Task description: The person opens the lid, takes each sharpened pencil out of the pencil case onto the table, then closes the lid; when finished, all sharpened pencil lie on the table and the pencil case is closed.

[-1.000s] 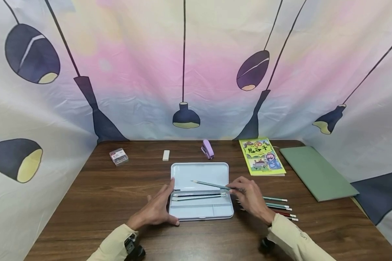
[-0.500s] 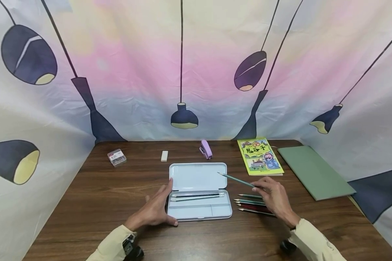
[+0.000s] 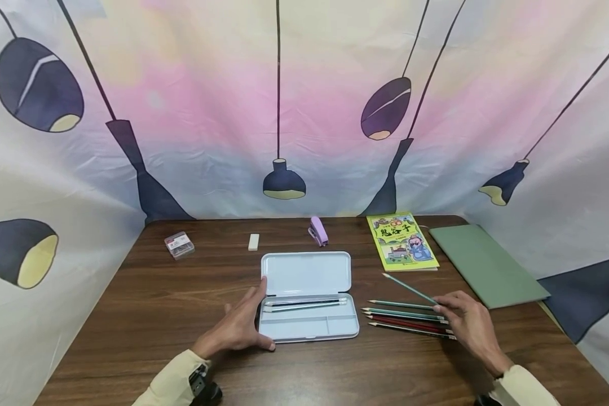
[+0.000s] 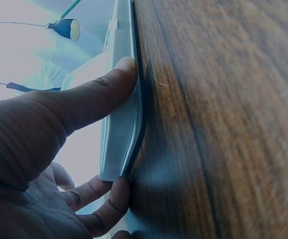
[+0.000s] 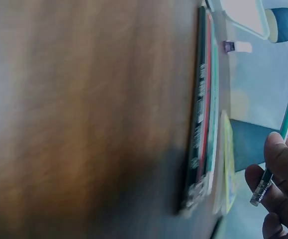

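Pencils: two lie in the case [image 3: 307, 327], four wait right of it. My right hand [image 3: 469, 324] pinches a green pencil [image 3: 408, 287]; my left hand [image 3: 241, 327] braces the case, fingers relaxed.

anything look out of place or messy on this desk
Nothing is spilled or damaged. The pencil case lies open with two pencils inside, the left hand against its edge. The only thing askew is the green pencil pinched in the right hand, angled above the neat row of loose pencils on the table.

Btwn pencil case [image 3: 304, 273] & loose pencils [image 3: 406, 318]: narrow bare table [image 3: 132, 293] strip; wide open wood left; stapler [image 3: 317, 230], book [image 3: 401, 241] behind.
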Tool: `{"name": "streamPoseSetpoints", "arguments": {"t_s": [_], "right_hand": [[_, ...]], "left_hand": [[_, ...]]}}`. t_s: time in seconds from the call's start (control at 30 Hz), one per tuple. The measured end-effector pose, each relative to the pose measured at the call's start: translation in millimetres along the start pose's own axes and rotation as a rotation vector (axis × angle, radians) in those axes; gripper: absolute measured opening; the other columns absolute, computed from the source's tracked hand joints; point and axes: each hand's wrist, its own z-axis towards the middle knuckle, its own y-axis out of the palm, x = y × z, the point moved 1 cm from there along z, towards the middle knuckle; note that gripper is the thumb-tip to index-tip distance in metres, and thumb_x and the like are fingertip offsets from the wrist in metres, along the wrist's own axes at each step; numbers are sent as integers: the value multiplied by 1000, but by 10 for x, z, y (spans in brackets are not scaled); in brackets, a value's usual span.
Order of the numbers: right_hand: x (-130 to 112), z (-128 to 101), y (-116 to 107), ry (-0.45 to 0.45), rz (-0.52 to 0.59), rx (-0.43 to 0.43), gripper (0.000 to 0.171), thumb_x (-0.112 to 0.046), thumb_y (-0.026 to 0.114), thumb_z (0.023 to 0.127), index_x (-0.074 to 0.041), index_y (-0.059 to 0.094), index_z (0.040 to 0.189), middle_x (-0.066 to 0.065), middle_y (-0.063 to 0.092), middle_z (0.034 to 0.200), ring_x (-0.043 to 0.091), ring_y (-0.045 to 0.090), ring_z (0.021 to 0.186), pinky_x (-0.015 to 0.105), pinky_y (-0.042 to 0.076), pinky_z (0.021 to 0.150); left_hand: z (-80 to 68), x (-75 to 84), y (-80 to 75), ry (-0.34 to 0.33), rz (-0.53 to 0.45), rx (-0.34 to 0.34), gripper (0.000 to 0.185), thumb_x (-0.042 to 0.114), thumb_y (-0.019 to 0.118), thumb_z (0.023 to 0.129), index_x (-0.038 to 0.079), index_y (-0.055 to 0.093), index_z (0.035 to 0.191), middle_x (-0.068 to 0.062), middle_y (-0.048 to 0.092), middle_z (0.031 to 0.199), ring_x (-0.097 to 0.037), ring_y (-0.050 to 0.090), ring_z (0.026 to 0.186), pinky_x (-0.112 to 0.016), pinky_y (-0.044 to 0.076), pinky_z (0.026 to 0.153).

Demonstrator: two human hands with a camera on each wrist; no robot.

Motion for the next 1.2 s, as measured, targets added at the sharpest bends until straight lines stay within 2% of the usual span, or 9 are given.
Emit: {"name": "streamPoseSetpoints", "arguments": {"t_s": [0.17, 0.3, 0.33, 0.47, 0.63, 0.97, 1.2], "right_hand": [[51, -113, -16, 9, -37, -67, 18, -4, 77, 67, -13, 73, 82, -6, 60, 77, 15, 59, 65, 29, 45, 54], [73, -191, 6, -39, -64, -127, 19, -5, 78, 65, -14, 73, 80, -8, 60, 76, 12, 59, 65, 28, 46, 53], [77, -207, 11, -53, -72, -135, 20, -6, 79, 64, -15, 73, 80, -9, 60, 76, 12, 58, 66, 29, 46, 56], [89, -269, 29, -97, -96, -146, 22, -8, 81, 60, -18, 72, 78, -12, 59, 76, 12, 57, 67, 32, 42, 61], [82, -297, 44, -90, -98, -152, 25, -9, 81, 59, -20, 72, 79, -12, 59, 77, 12, 57, 70, 33, 32, 63], [44, -279, 44, -35, -110, -192, 28, -12, 82, 61, -20, 71, 84, -9, 60, 81, 17, 58, 74, 33, 30, 63], [6, -200, 58, -83, -95, -179, 25, -14, 81, 62, -18, 71, 84, -7, 62, 83, 19, 58, 77, 36, 33, 66]], "left_hand": [[-11, 0, 3, -7, -7, -6, 130, 30, 89, 45, 6, 11, 146, -21, 34, 138, -35, 32, 125, -77, 6, 85], [-14, -8, 7, -11, -14, -5, 130, 30, 89, 45, 7, 10, 146, -21, 32, 139, -36, 31, 126, -77, 4, 84], [-15, -9, 7, -12, -14, -4, 131, 30, 89, 45, 7, 10, 146, -21, 32, 139, -37, 31, 126, -77, 4, 84], [-16, -18, 7, -15, -13, 0, 131, 31, 89, 45, 7, 10, 146, -22, 32, 139, -37, 31, 126, -77, 3, 84], [-11, -18, 5, -12, -18, 4, 131, 30, 89, 45, 6, 10, 146, -22, 31, 139, -36, 30, 127, -77, 3, 83], [5, 0, -15, -10, -29, -2, 130, 29, 89, 45, 7, 10, 146, -22, 29, 141, -37, 27, 128, -77, 2, 84], [-12, -7, -1, -24, -23, -12, 131, 29, 89, 46, 8, 9, 147, -21, 27, 142, -36, 25, 129, -75, 1, 86]]}}
